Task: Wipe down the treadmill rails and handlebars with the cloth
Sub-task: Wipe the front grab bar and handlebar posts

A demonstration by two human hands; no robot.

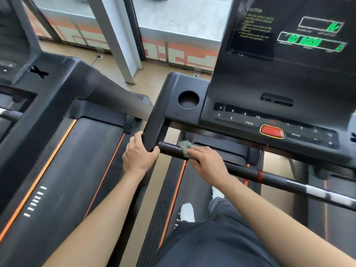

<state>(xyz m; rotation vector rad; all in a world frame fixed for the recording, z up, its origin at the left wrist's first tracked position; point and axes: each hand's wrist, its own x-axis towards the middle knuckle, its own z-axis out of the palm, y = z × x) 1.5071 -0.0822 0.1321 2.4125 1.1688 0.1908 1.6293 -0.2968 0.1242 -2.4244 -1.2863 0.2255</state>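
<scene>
I stand on a black treadmill whose front handlebar runs from the left side arm down to the right. A small grey-green cloth is wrapped over the bar near its left end. My right hand lies over the bar and holds the cloth against it, with the fingers curled round the far side. My left hand grips the lower end of the treadmill's left side arm, just left of the bar's end.
The console with a red stop button, number keys and a cup holder sits above the bar. A second treadmill stands close on the left. Windows and a pillar lie ahead.
</scene>
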